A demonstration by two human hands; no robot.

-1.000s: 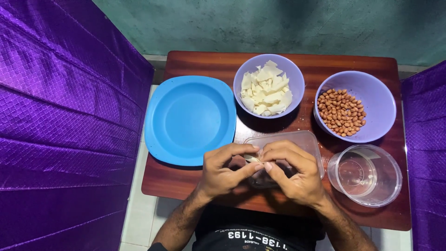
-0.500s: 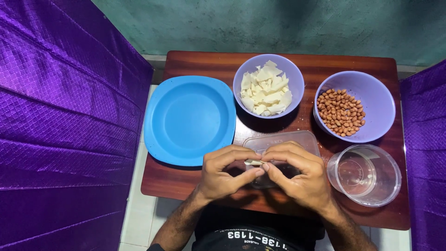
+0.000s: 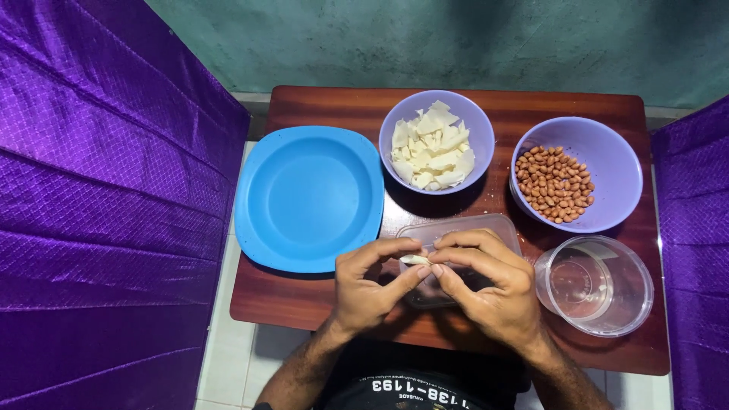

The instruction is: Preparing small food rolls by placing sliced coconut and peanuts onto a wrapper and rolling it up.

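My left hand and my right hand meet over a clear plastic container at the table's front. Between their fingertips they pinch a small pale piece, a flake like those in the bowl behind. A lilac bowl of white flakes stands just beyond the container. A second lilac bowl with brown peanuts sits to the right. An empty blue plate lies to the left of my hands.
A round clear tub stands at the front right of the small dark wooden table. Purple cloth hangs on the left and right sides. A green wall is behind, pale floor tiles below.
My fingers have lifted slightly off the container and drawn together, so the pale piece now shows between the fingertips. The bowls, plate and tub have not moved.
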